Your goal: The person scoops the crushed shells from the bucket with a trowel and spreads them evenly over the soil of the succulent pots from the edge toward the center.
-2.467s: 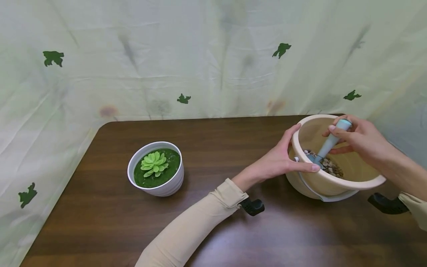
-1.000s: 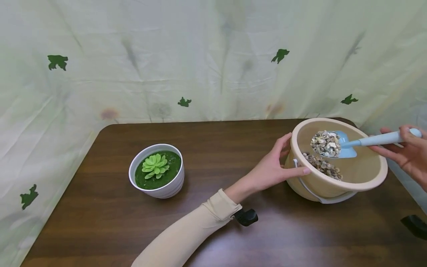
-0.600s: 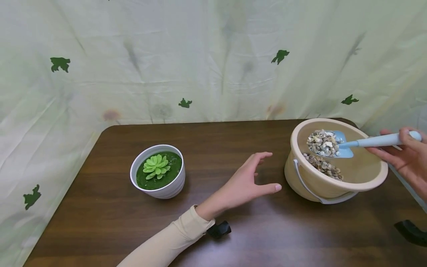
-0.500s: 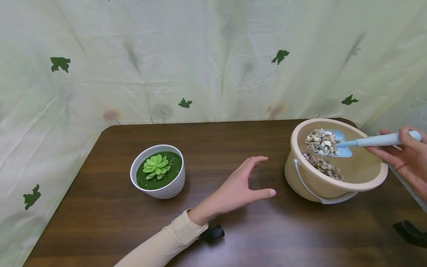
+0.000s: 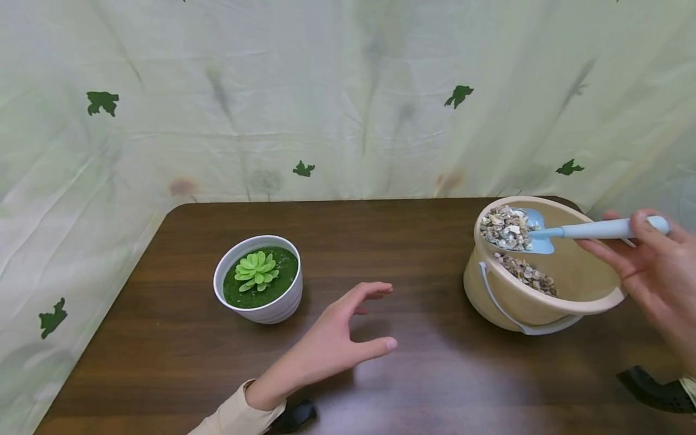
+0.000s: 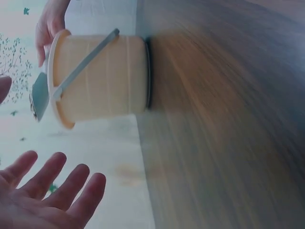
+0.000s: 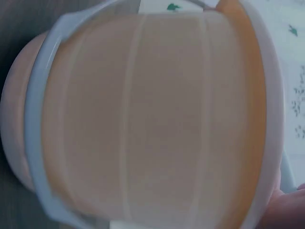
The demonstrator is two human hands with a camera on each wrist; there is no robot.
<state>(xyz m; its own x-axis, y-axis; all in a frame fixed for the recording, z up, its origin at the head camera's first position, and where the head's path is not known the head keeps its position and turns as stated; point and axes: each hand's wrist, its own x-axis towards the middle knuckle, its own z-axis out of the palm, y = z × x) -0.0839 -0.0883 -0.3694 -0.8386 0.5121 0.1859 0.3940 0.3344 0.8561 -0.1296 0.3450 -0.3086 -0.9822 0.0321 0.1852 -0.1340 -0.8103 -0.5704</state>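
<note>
A small light-blue shovel [image 5: 598,230] is held by its handle in my right hand [image 5: 652,260]. Its blade carries a heap of small pebbles or shell bits [image 5: 507,228] and overlaps the left rim of a beige bucket [image 5: 505,296]. More of the same bits [image 5: 526,275] lie at the bottom of the bucket. The bucket's pale handle hangs down its front. My left hand [image 5: 331,341] hovers over the table between bucket and flowerpot, fingers spread and holding nothing. In the left wrist view, the shovel blade [image 6: 40,95] stands out above the bucket rim.
A white flowerpot [image 5: 272,311] with a green succulent [image 5: 257,270] in dark green filling stands on the left of the brown wooden table [image 5: 163,362]. A pale curtain [image 5: 348,109] with green leaf shapes rises behind the table and along its left side.
My right hand dug in the bucket and raised the shovel with a load, then shifted it left toward the rim. My left hand let go of the bucket and moved left and nearer.
</note>
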